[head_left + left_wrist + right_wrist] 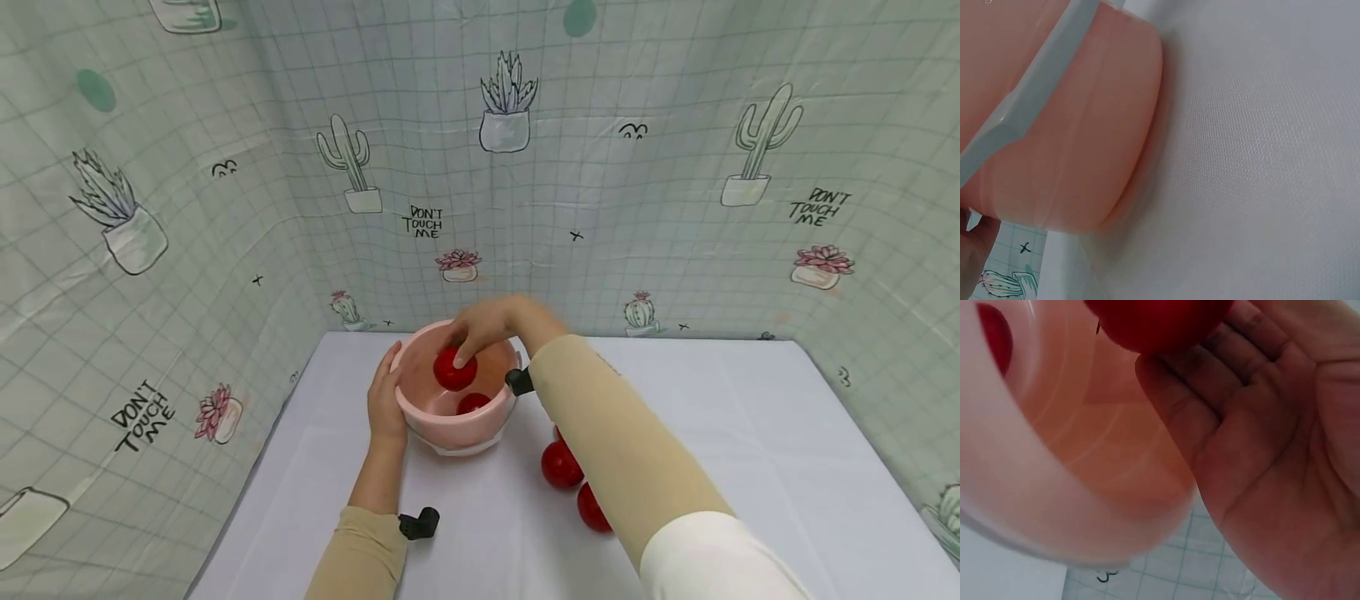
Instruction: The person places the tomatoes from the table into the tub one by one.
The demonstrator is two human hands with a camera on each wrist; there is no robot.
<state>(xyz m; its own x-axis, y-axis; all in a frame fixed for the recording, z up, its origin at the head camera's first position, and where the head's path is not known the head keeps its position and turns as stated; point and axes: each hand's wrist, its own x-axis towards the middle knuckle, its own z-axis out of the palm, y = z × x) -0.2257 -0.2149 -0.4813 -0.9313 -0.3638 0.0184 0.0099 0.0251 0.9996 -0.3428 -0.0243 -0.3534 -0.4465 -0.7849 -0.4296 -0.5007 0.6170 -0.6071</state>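
Note:
A pink bucket (457, 432) with a pale handle (1054, 69) stands on the white table. My left hand (386, 404) holds its left side, fingers at the rim; in the left wrist view only a bit of that hand (975, 253) shows against the wall. Over the bucket's opening, my right hand (483, 325) grips a red apple (454, 372) from above between thumb and fingers. The right wrist view shows this apple (1160, 322) at the fingertips of the right hand (1260, 431), a short dark stem visible. Another red apple (472, 403) lies inside the bucket, partly hidden by its front wall.
Red apples lie on the table right of the bucket, one at the front (595, 508), one behind it (561, 464); a third is mostly hidden by the right sleeve (622, 433). A cloth backdrop (577, 192) with cactus drawings surrounds the table's back and sides.

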